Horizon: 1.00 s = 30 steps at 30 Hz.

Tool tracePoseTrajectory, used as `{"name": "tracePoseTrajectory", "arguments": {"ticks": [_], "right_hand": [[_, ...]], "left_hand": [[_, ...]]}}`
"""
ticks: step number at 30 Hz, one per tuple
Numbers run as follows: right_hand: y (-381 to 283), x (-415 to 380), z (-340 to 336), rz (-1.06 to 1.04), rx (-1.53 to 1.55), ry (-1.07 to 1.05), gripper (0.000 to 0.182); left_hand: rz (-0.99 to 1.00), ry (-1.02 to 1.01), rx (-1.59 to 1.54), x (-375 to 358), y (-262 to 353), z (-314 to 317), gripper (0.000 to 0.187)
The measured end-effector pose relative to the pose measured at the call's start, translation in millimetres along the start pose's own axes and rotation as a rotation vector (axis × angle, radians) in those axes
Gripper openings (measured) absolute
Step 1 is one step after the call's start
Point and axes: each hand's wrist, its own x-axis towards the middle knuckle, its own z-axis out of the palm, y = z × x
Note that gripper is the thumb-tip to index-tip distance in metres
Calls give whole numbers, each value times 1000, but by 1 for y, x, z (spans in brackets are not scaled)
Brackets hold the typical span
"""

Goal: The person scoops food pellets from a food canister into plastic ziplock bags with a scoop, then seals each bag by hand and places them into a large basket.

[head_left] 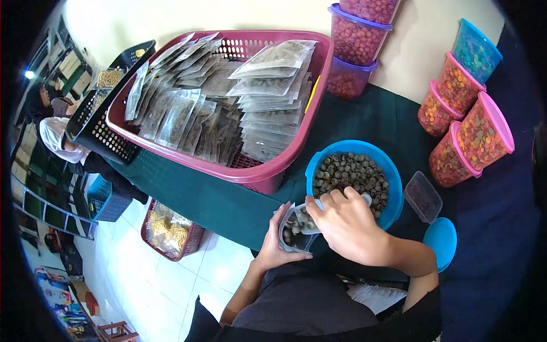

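Round bits (289, 235) in a clear bag (298, 247)
The left hand (274, 240) holds the bag; the right hand (350, 227) grips a scoop (309, 227) at its top, beside the blue tub (396, 196).

Basket (325, 62) of packets (268, 74) stands left of tub (395, 191).

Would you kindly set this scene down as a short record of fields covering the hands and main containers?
left hand: holding a clear plastic bag with dark round pieces inside
right hand: gripping a pale scoop at the bag
blue tub: loaded with more dark round pieces
magenta basket: rows of filled clear bags
pink-lidded tubs: multicoloured pieces, mostly orange
blue lid: right of the blue tub, apart from it
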Motion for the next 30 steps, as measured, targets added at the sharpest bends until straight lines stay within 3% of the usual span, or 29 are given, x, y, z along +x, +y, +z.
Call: {"name": "tracePoseTrajectory", "arguments": {"ticks": [4, 8, 11, 12, 14, 18, 21, 23, 24, 26, 28, 30], "right_hand": [[-12, -2, -3, 18, -39, -60, 34], [-7, -15, -8, -115, 23, -99, 20], [6, -23, -21, -11, 76, -98, 22], [13, -29, -21, 58, 113, -73, 43], [30, -37, -29, 166, 218, -54, 49], [65, -55, -7, 488, 318, -47, 52], [71, -63, 21, 574, 337, -84, 52], [60, -72, 29, 466, 214, 289, 55], [49, -81, 18, 507, 355, 317, 58], [25, -102, -1, 503, 935, 281, 48], [2, -111, 3, 247, 1311, 45, 45], [-37, -100, 40, 352, 1361, -164, 60]], "left_hand": [[-20, 11, 32, -3, 0, -1, 117], [-15, 14, -10, -4, -2, 0, 117], [25, 2, 62, -3, 2, -2, 112], [27, -1, 63, -4, -1, -1, 112], [96, 49, -84, -5, -8, 0, 106], [95, 46, -75, -8, -10, -3, 101], [51, 80, -88, -13, -11, -6, 103], [39, 82, -71, -16, -8, -8, 105], [30, 90, -56, -16, -8, -8, 106], [41, 95, -60, -18, -11, -9, 108], [11, 125, -70, -19, -10, -7, 108], [15, 152, -69, -21, -13, -2, 109]]}}
